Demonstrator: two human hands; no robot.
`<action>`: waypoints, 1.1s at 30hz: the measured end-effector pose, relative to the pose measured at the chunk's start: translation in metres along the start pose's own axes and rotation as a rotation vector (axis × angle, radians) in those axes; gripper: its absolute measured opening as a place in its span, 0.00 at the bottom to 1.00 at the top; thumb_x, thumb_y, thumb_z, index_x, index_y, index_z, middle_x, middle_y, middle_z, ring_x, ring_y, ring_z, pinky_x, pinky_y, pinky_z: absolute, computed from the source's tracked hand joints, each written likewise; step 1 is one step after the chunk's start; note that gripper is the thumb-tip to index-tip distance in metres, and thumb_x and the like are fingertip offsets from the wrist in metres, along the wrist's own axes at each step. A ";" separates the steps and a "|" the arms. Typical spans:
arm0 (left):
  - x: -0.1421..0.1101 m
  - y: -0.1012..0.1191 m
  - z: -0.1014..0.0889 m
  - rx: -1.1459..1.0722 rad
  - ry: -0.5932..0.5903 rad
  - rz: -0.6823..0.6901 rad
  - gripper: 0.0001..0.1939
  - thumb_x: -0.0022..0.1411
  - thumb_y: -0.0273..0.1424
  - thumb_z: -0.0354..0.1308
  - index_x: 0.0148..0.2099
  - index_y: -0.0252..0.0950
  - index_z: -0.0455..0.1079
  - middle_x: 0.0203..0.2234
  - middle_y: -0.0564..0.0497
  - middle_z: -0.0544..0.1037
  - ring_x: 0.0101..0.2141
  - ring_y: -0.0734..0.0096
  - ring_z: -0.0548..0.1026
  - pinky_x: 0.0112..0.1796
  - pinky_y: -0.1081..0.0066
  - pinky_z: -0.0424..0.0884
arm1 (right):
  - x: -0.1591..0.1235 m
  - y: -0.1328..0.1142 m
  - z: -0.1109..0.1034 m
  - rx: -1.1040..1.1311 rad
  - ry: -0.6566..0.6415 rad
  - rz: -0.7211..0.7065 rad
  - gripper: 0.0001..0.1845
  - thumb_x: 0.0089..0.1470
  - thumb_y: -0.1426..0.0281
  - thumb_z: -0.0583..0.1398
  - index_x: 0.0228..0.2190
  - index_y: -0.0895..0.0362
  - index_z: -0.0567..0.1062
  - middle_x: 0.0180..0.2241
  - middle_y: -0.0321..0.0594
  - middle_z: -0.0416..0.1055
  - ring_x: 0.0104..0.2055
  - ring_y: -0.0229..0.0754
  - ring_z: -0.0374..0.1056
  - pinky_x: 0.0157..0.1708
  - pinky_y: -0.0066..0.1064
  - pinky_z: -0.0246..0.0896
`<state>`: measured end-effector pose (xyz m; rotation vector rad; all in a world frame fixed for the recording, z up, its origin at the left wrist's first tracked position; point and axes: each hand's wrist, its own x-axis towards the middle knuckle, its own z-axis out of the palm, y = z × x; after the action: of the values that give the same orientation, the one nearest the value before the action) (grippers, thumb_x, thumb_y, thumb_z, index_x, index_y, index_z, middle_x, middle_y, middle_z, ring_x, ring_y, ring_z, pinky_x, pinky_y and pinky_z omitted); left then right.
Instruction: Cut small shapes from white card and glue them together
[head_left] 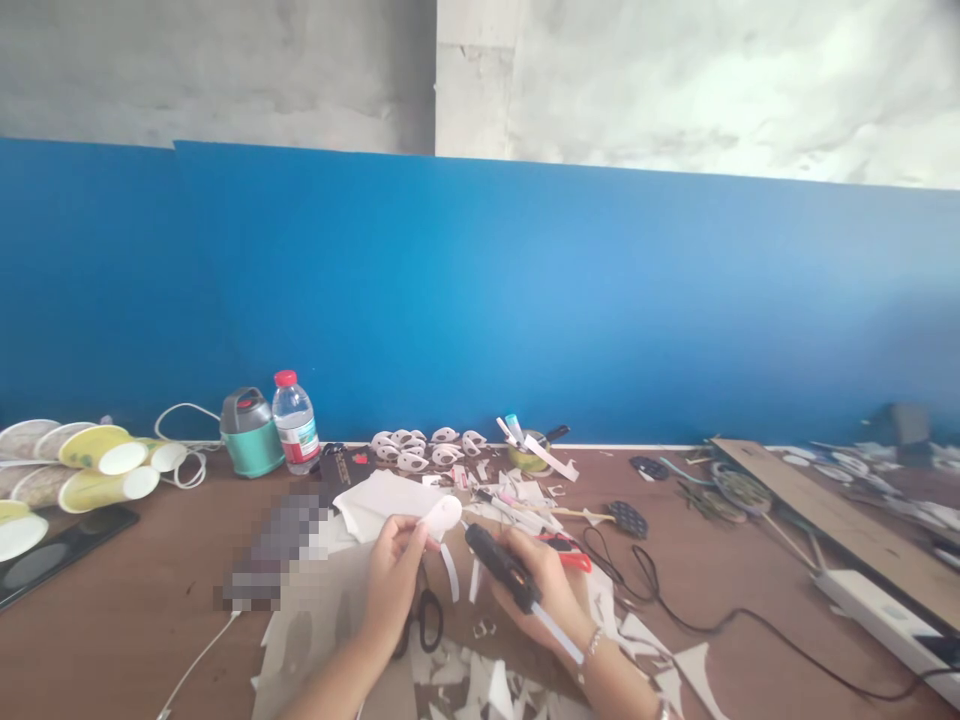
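Pinched between the fingers of my left hand (pixel 395 565) is a small white rounded paper piece (pixel 442 517). My right hand (pixel 546 580) is wrapped round a black hot glue gun (pixel 501 565), its nozzle pointing at the white piece, close to it. A white glue stick (pixel 559 635) sticks out of the gun's rear. Beneath the hands, black-handled scissors (pixel 430 620) lie partly hidden by my left hand on a cardboard sheet (pixel 322 630). Narrow white strips (pixel 450 572) show between my hands. A red-handled tool (pixel 576 562) lies just behind my right hand.
White paper scraps (pixel 495 690) litter the work area. Several white shaped pieces (pixel 412 460) stand near the blue partition (pixel 480 300). A bottle (pixel 298 425), a teal-and-grey container (pixel 253 435) and paper cups (pixel 97 470) are left. A black cord (pixel 750 615) runs right toward a power strip (pixel 885 625).
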<state>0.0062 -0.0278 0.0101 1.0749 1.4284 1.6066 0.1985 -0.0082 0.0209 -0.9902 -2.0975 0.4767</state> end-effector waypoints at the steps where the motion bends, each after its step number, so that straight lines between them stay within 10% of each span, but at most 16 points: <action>1: -0.001 0.002 0.000 -0.004 0.013 0.007 0.14 0.54 0.44 0.57 0.33 0.38 0.64 0.21 0.52 0.77 0.29 0.64 0.75 0.34 0.68 0.68 | 0.000 0.001 0.001 -0.041 0.042 0.002 0.04 0.43 0.74 0.57 0.26 0.55 0.66 0.21 0.35 0.66 0.23 0.38 0.62 0.23 0.27 0.56; 11: -0.019 0.012 0.014 -0.218 -0.227 -0.216 0.19 0.57 0.50 0.50 0.40 0.41 0.55 0.17 0.57 0.74 0.17 0.70 0.73 0.13 0.79 0.56 | -0.001 -0.005 0.003 -0.097 0.148 0.002 0.03 0.45 0.71 0.56 0.27 0.55 0.67 0.23 0.36 0.69 0.23 0.40 0.65 0.23 0.27 0.56; 18: -0.018 0.006 0.009 -0.069 -0.116 -0.014 0.17 0.58 0.48 0.51 0.36 0.39 0.61 0.14 0.60 0.68 0.12 0.79 0.60 0.16 0.79 0.57 | -0.001 0.001 0.001 0.059 0.260 0.134 0.06 0.53 0.68 0.55 0.26 0.55 0.67 0.21 0.33 0.67 0.22 0.38 0.63 0.24 0.26 0.58; 33: -0.010 0.016 0.007 -0.177 -0.013 -0.160 0.15 0.45 0.42 0.64 0.27 0.35 0.71 0.21 0.53 0.76 0.24 0.69 0.72 0.26 0.74 0.67 | 0.003 -0.001 0.007 -0.148 -0.005 -0.036 0.09 0.38 0.79 0.56 0.25 0.56 0.67 0.24 0.38 0.68 0.27 0.42 0.64 0.25 0.28 0.55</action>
<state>0.0169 -0.0360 0.0253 0.8459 1.3026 1.5747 0.1918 -0.0067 0.0181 -1.0330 -2.1766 0.3100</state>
